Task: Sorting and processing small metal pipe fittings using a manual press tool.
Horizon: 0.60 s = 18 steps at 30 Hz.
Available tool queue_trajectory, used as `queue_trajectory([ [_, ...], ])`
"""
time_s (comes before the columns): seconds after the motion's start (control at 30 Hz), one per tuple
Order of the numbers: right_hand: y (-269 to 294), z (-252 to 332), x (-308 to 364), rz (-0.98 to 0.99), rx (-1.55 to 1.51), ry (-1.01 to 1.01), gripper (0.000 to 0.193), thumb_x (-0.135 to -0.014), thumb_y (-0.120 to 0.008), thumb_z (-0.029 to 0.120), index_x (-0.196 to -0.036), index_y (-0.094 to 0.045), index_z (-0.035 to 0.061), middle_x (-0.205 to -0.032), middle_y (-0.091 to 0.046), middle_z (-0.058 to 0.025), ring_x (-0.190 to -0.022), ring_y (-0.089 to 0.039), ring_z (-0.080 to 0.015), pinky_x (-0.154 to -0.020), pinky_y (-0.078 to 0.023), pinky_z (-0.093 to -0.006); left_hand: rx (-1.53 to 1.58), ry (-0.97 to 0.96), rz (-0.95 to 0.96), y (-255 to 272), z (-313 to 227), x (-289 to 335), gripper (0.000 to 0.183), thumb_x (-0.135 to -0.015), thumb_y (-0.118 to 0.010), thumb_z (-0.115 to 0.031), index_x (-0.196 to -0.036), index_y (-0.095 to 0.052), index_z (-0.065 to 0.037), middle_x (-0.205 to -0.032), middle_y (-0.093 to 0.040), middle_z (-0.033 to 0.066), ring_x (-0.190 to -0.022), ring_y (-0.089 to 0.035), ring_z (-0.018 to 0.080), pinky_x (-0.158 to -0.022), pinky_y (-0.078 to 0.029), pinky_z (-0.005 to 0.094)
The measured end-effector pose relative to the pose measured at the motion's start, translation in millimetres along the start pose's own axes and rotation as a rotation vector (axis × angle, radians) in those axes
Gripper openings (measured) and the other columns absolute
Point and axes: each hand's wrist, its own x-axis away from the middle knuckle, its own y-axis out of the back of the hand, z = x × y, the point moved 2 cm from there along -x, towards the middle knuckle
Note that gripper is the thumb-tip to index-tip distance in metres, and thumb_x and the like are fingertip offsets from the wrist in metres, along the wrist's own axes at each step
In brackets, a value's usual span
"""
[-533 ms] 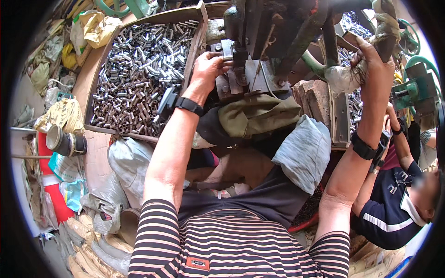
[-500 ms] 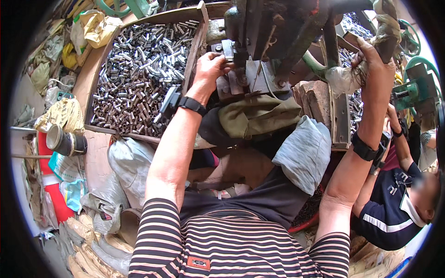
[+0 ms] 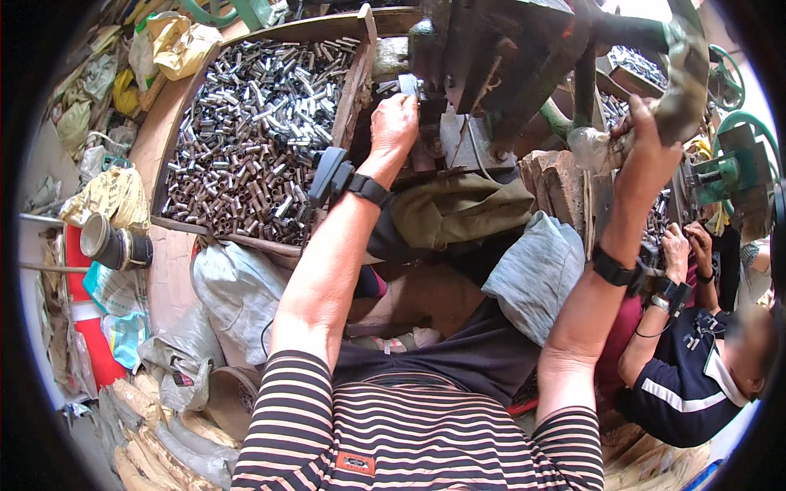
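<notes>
My left hand is at the base of a dark, greasy hand press, fingers drawn together beside a small shiny metal block. Whatever is between the fingertips is hidden. My right hand is closed round the press's handle, which is wrapped in clear plastic. To the left of my left hand, a wooden tray holds a heap of short metal tubes, some silvery, others brownish. An olive cloth hangs below the press base.
At the right a co-worker has both hands near another heap of metal pieces, beside a green machine. A pale blue cloth lies over my knee. Sacks, a grey bag and a dark cylinder-shaped container stand at the left.
My left hand has shifted right, closer in to the press base, and its fingers have drawn together. My right hand has come lower and slightly left, and the curved wrapped bar has swung.
</notes>
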Motion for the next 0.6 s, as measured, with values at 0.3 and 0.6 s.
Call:
queue_trajectory([
  [0.3,6,-14,8,0.125,-0.044,-0.117,0.012,-0.085,-0.063,0.008,-0.092,-0.058,0.0007,-0.070,-0.056,-0.0026,-0.064,-0.056,-0.0121,-0.059,-0.044,-0.0258,-0.079,0.135,-0.150,21,-2,-4,0.030,-0.084,-0.057,-0.025,-0.102,-0.059,-0.001,-0.093,-0.065,0.0222,-0.091,-0.063,0.0385,-0.079,-0.048,0.0430],
  [0.6,52,16,29,-0.257,0.089,0.353,0.024,-0.090,-0.057,0.009,-0.107,-0.054,-0.0069,-0.104,-0.061,-0.0125,-0.090,-0.061,-0.0197,-0.081,-0.051,-0.0308,-0.180,-0.142,0.043,175,-5,48,0.024,-0.085,-0.061,-0.021,-0.094,-0.064,0.001,-0.089,-0.067,0.0135,-0.082,-0.063,0.0187,-0.074,-0.049,0.0314],
])
